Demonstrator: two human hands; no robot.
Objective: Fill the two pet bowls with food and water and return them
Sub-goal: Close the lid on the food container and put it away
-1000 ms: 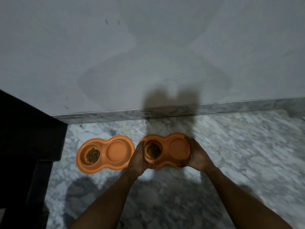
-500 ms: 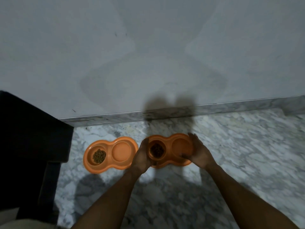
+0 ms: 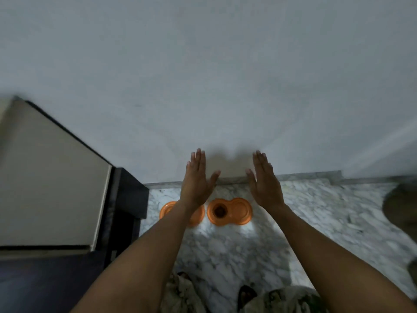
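Note:
Two orange double pet bowls stand side by side on the marble floor near the wall. The right bowl shows dark kibble in its left cup; its right cup looks smooth, contents unclear. The left bowl is mostly hidden behind my left forearm. My left hand and my right hand are raised well above the bowls, fingers straight, palms facing each other, holding nothing.
A grey wall rises just behind the bowls, with a marble skirting at its foot. A dark cabinet with a pale top stands at the left. My legs and sandalled feet show at the bottom. A blurred dark object sits far right.
Both hands let go of the right bowl, which now rests on the floor, and rose with fingers straightened. The view pulled back and upward, so the bowls look smaller.

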